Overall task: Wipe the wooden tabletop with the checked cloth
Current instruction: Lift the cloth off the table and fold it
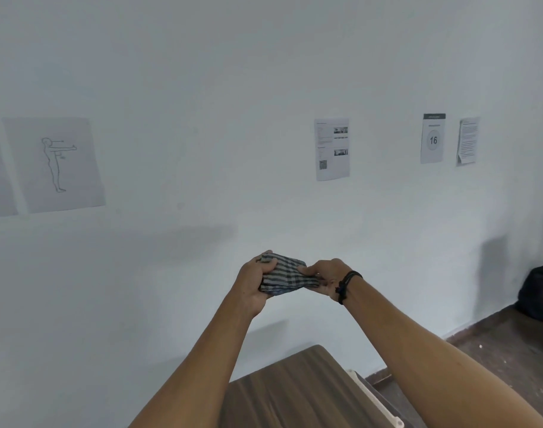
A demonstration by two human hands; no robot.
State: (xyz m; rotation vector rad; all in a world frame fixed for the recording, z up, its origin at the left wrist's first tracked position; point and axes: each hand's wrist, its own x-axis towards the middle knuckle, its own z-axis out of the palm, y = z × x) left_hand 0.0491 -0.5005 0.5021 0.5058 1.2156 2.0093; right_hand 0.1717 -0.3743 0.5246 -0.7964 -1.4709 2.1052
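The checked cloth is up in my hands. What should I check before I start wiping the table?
1. Both hands hold the checked cloth: ok, the left hand and the right hand grip its two ends.
2. Cloth gathered for wiping: ok, it is bunched between the hands.
3. Cloth down on the wooden tabletop: not ok, it is held up in the air in front of the wall.
4. Whole tabletop in sight: not ok, only one corner shows at the bottom of the view.
5. Where the dirt is: cannot tell.
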